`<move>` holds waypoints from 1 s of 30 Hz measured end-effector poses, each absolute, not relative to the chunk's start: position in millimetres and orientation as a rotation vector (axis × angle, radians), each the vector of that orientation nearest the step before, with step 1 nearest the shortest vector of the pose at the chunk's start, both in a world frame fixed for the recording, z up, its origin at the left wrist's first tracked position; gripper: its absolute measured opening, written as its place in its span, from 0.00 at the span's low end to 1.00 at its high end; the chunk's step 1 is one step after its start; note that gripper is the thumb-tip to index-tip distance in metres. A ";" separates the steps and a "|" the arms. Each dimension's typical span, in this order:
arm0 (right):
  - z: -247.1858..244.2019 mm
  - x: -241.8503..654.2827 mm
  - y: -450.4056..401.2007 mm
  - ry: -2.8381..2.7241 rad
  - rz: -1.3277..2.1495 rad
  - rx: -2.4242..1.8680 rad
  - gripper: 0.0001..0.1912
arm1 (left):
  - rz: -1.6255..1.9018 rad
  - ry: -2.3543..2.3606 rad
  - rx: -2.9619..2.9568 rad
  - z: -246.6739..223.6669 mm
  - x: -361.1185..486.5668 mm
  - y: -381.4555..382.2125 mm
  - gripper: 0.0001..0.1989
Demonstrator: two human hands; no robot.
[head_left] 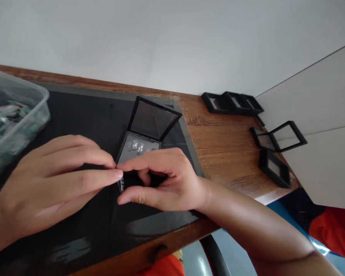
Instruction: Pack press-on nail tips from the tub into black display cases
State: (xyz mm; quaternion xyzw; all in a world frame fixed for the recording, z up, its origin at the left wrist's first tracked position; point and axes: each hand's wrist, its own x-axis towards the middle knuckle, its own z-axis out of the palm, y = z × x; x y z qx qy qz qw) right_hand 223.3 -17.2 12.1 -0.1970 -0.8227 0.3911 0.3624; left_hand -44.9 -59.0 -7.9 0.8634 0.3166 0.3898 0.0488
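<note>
A small, thin, dark, colour-patterned piece (121, 184) stands edge-up against the fingertips of the left hand (54, 184), lengthwise between parted forefinger and thumb of the right hand (166, 180), though which clamps it I cannot tell, the open black square-framed case (153, 119) just beyond.

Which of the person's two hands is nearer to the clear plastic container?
Left. The left hand is close beside the clear plastic container; the right hand is farther from it, partly covering the open black case in this view.
</note>
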 end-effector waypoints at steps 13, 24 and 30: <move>40.6 242.5 -0.4 -2.415 0.560 -0.988 0.14 | 1.059 1.201 2.612 -6.3 -27.2 -51.2 0.06; 51.8 241.7 -2.8 -2.659 0.544 -1.080 0.11 | 0.952 1.209 2.503 -10.4 -30.6 -48.1 0.12; 43.1 239.3 -6.0 -2.492 0.561 -1.052 0.13 | 0.988 1.177 2.528 -8.1 -30.0 -50.6 0.11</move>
